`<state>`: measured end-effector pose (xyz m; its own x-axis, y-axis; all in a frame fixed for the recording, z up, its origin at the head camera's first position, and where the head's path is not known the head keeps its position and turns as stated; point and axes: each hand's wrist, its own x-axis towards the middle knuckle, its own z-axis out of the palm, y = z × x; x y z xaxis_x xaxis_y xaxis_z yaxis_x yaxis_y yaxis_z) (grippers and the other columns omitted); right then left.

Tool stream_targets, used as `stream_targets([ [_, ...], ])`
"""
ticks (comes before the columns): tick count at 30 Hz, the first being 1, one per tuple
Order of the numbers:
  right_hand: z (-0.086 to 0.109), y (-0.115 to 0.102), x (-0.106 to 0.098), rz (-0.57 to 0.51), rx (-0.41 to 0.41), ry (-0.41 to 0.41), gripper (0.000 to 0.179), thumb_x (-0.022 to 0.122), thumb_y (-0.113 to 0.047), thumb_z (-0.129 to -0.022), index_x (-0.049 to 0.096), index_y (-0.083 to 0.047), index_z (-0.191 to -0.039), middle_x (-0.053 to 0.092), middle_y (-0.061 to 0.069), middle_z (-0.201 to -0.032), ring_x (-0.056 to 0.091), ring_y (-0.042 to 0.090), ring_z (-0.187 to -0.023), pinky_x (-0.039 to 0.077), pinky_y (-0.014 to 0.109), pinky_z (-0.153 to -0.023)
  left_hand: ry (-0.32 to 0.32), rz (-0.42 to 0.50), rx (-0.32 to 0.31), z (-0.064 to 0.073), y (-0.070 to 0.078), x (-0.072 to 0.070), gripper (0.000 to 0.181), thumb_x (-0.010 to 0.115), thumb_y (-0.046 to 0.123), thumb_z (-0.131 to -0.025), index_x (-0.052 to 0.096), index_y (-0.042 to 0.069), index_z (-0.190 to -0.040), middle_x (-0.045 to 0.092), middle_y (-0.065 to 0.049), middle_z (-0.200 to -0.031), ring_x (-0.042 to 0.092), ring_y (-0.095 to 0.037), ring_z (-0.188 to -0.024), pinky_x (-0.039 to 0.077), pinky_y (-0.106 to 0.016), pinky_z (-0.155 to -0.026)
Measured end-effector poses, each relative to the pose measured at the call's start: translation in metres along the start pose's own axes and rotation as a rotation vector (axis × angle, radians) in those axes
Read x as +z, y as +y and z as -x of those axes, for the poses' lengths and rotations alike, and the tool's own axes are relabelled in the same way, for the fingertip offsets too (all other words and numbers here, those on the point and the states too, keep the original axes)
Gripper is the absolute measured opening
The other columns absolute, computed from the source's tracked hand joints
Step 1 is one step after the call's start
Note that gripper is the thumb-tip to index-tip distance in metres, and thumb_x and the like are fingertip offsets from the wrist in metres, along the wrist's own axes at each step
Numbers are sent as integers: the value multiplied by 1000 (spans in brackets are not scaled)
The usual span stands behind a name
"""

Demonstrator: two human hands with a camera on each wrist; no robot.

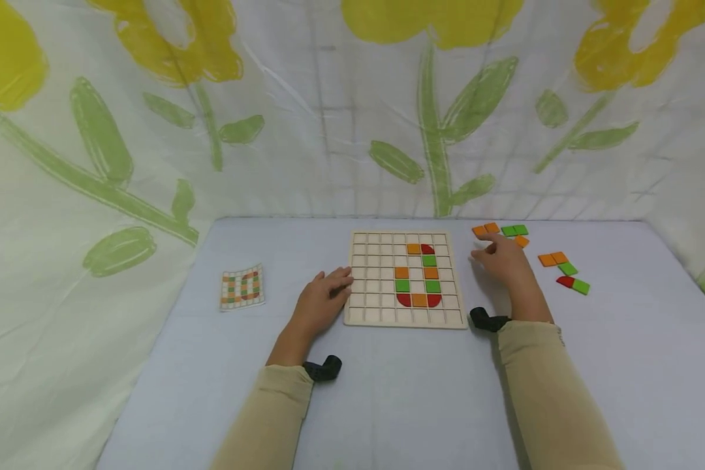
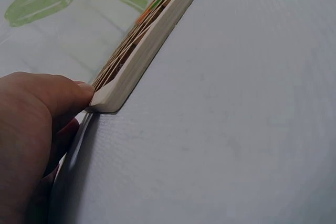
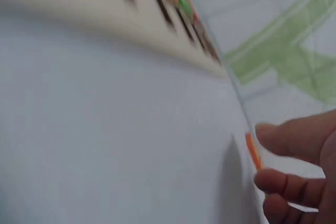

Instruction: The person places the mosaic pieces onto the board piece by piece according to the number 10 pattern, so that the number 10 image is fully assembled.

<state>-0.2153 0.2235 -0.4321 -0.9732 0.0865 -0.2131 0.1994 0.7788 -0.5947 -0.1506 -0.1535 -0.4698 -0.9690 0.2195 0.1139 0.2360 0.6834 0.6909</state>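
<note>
A square wooden grid board (image 1: 376, 315) lies on the table. Red, orange and green tiles (image 1: 419, 299) fill some of its cells in a partial ring. At the board's left edge rests my left hand (image 1: 320, 303), its fingertips touching the rim; in the left wrist view a digit meets the board's corner (image 2: 107, 98). To the right of the board, my right hand (image 1: 505, 264) hovers with thumb and fingers apart beside a pair of orange tiles (image 1: 485, 228). Between those digits in the right wrist view appears an orange tile (image 3: 253, 150), with no grip on it visible.
A small pattern card (image 1: 242, 288) lies at the left. Loose pieces lie to the right: a green pair (image 1: 514, 230), an orange-and-green piece (image 1: 552, 259) and a red-and-green piece (image 1: 573, 284). A flower-printed curtain (image 1: 294, 150) stands behind the table.
</note>
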Motion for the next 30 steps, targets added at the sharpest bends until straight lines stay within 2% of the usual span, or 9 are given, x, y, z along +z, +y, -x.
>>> stream_targets([
  [3,-4,13,-10,-1,84,40,63,55,-29,-98,33,-3,-151,49,29,-133,50,43,-113,46,58,-98,7,-6,-13,1,-1,-2,32,62,23,-98,67,13,-128,53,8,-145,45,-11,-138,21,-34,-125],
  [6,-10,26,-20,-17,151,73,72,55,-29,-97,23,3,-153,38,32,-146,39,49,-129,35,63,-111,11,-5,-7,2,-1,-3,32,62,23,-98,67,12,-128,53,7,-145,45,-12,-138,21,-34,-125],
  [11,-21,38,-37,2,138,36,79,56,-30,-98,12,0,-156,22,33,-156,22,53,-141,23,66,-116,2,0,2,0,-1,-1,32,61,25,-99,66,13,-129,53,7,-145,44,-12,-139,20,-34,-125],
  [14,-27,40,-43,99,89,-38,77,51,-33,-100,10,-3,-157,18,33,-157,17,56,-141,20,68,-116,-2,9,-3,0,0,1,33,61,25,-99,66,13,-129,52,7,-145,44,-11,-139,20,-33,-125],
  [17,-32,40,-46,205,48,-106,72,45,-36,-101,14,-2,-156,18,36,-155,17,58,-139,21,69,-114,-2,14,-5,0,1,1,33,61,25,-99,66,13,-129,53,7,-145,44,-11,-139,20,-33,-125],
  [20,-33,40,-46,248,24,-143,67,40,-37,-103,19,-1,-155,21,37,-153,20,59,-138,23,69,-114,-3,13,-6,0,2,1,33,61,25,-99,66,13,-129,53,7,-145,45,-11,-139,20,-34,-125],
  [24,-30,40,-43,195,2,-157,59,45,-34,-102,31,-6,-153,29,36,-150,28,56,-135,29,68,-111,-4,14,-6,1,3,1,33,61,24,-99,66,13,-129,53,7,-145,45,-11,-139,20,-33,-125],
  [28,-23,35,-40,115,-22,-159,52,57,-31,-98,49,-9,-144,43,34,-137,46,46,-117,45,59,-96,4,16,-4,0,3,1,32,61,23,-98,67,13,-128,53,7,-145,45,-11,-138,21,-34,-125],
  [30,-19,33,-39,81,-18,-177,49,60,-29,-95,53,-10,-140,46,31,-133,48,40,-109,48,51,-89,6,17,-5,0,3,1,32,62,23,-98,67,12,-128,54,7,-144,46,-11,-138,21,-35,-125],
])
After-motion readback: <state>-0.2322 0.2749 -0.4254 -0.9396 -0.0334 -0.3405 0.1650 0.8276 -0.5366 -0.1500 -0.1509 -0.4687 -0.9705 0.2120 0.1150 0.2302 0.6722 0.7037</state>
